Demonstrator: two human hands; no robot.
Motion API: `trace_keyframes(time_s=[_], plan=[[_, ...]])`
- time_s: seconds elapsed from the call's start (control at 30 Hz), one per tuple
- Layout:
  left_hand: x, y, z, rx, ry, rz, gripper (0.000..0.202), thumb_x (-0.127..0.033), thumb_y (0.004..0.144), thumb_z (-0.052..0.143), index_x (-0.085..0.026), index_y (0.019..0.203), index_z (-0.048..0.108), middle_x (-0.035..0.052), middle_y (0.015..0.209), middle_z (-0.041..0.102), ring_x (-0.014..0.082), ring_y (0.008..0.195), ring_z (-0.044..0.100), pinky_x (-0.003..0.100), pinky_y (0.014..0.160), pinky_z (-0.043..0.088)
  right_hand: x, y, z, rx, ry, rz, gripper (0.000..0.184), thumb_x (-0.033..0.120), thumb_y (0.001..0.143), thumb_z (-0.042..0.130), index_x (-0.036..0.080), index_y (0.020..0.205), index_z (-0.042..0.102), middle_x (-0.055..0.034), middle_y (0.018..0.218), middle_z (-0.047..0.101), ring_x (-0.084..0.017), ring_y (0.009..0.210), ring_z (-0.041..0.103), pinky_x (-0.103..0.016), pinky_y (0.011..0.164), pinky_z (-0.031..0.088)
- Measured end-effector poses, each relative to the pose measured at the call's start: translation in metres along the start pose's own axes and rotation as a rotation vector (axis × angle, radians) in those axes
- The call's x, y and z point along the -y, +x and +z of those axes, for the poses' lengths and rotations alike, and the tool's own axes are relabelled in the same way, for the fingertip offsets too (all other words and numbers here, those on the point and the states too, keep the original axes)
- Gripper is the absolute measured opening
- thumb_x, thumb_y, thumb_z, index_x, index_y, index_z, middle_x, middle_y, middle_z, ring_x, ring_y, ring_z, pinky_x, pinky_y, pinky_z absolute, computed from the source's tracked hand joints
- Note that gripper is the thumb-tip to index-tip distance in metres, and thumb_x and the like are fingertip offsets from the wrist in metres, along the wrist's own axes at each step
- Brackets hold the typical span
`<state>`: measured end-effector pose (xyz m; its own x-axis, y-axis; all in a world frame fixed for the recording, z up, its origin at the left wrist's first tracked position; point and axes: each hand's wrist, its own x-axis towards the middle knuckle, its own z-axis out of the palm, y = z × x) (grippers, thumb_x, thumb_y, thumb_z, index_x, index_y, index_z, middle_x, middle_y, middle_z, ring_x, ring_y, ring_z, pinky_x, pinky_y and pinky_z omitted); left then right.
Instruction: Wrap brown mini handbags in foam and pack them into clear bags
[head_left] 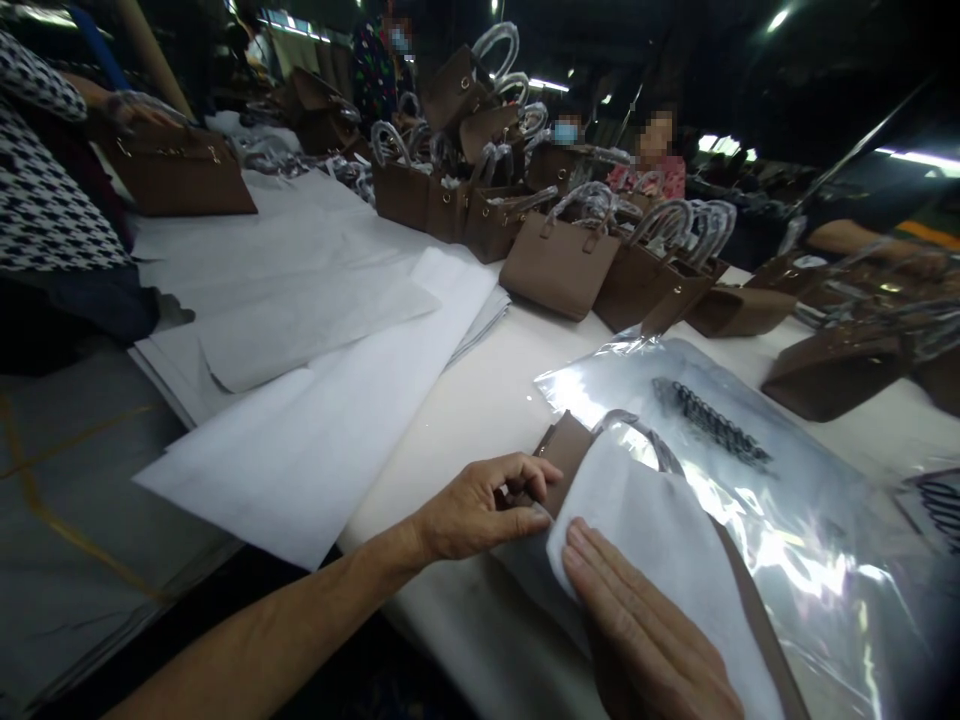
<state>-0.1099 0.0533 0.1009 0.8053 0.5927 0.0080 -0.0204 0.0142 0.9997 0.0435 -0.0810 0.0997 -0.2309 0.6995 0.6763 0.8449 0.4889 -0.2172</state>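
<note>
A long white table [466,420] carries everything here, its bare top showing in a strip through the middle. On its left side lies a loose, uneven pile of white sheets [330,420], one corner poking out past the near edge. A brown handbag [180,180] stands on the far left. Across the far side, more brown bags [559,262] stand crowded together, with others lying tilted toward the right. Nearer, on the right, a clear plastic sheet [802,495] with black print lies flat and shiny.
</note>
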Motion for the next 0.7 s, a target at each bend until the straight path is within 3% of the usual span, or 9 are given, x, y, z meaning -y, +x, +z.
trace_keyframes(time_s=[0.17, 0.37, 0.47, 0.53, 0.6, 0.7], plan=[[0.0, 0.001, 0.0, -0.016, 0.001, 0.011, 0.007, -0.014, 0.077, 0.055, -0.015, 0.082, 0.051, 0.0074, 0.115, 0.054, 0.0162, 0.104, 0.052, 0.025, 0.083, 0.041, 0.0, 0.007, 0.004, 0.113, -0.047, -0.208, 0.037, 0.003, 0.081, 0.038, 0.0, 0.116, 0.051, -0.0179, 0.116, 0.056, -0.03, 0.114, 0.047, -0.041, 0.089, 0.049], [0.003, 0.006, 0.002, -0.092, 0.11, 0.009, 0.009, -0.022, 0.085, 0.047, -0.016, 0.088, 0.052, 0.0043, 0.108, 0.059, 0.014, 0.097, 0.055, 0.025, 0.083, 0.043, 0.004, 0.016, 0.005, 0.236, -0.168, -0.266, 0.039, 0.002, 0.08, 0.031, 0.002, 0.107, 0.059, -0.0162, 0.113, 0.058, -0.032, 0.112, 0.047, -0.042, 0.085, 0.051], [0.002, 0.007, 0.0, -0.089, 0.254, 0.056, 0.024, -0.029, 0.086, 0.047, -0.018, 0.107, 0.053, 0.0068, 0.122, 0.052, 0.0157, 0.103, 0.053, 0.025, 0.087, 0.043, 0.005, 0.012, 0.01, 0.204, -0.164, -0.249, 0.037, 0.003, 0.081, 0.033, 0.001, 0.106, 0.059, -0.0175, 0.113, 0.057, -0.033, 0.111, 0.048, -0.043, 0.085, 0.051], [0.001, 0.003, -0.003, 0.012, 0.387, 0.165, 0.031, -0.029, 0.084, 0.052, -0.02, 0.114, 0.053, 0.0071, 0.132, 0.045, 0.0185, 0.114, 0.048, 0.027, 0.094, 0.041, 0.01, 0.009, 0.013, 0.192, -0.165, -0.213, 0.035, 0.003, 0.081, 0.034, 0.0, 0.107, 0.058, -0.0183, 0.113, 0.057, -0.033, 0.111, 0.049, -0.044, 0.087, 0.05], [0.002, -0.004, -0.007, 0.125, 0.497, 0.282, 0.029, -0.024, 0.084, 0.052, -0.022, 0.112, 0.056, 0.0054, 0.129, 0.048, 0.0183, 0.117, 0.046, 0.029, 0.099, 0.039, 0.018, 0.011, 0.011, 0.173, -0.139, -0.135, 0.033, 0.005, 0.083, 0.036, 0.001, 0.107, 0.058, -0.0168, 0.112, 0.058, -0.031, 0.111, 0.049, -0.043, 0.092, 0.047], [0.017, -0.007, -0.02, 0.136, 0.613, 0.355, 0.033, -0.019, 0.084, 0.051, -0.027, 0.115, 0.053, 0.0011, 0.126, 0.051, 0.0146, 0.116, 0.048, 0.025, 0.099, 0.04, 0.019, 0.019, -0.006, 0.182, 0.121, 0.027, 0.023, 0.015, 0.086, 0.042, 0.008, 0.099, 0.06, -0.0088, 0.099, 0.064, -0.02, 0.105, 0.054, -0.033, 0.097, 0.043]])
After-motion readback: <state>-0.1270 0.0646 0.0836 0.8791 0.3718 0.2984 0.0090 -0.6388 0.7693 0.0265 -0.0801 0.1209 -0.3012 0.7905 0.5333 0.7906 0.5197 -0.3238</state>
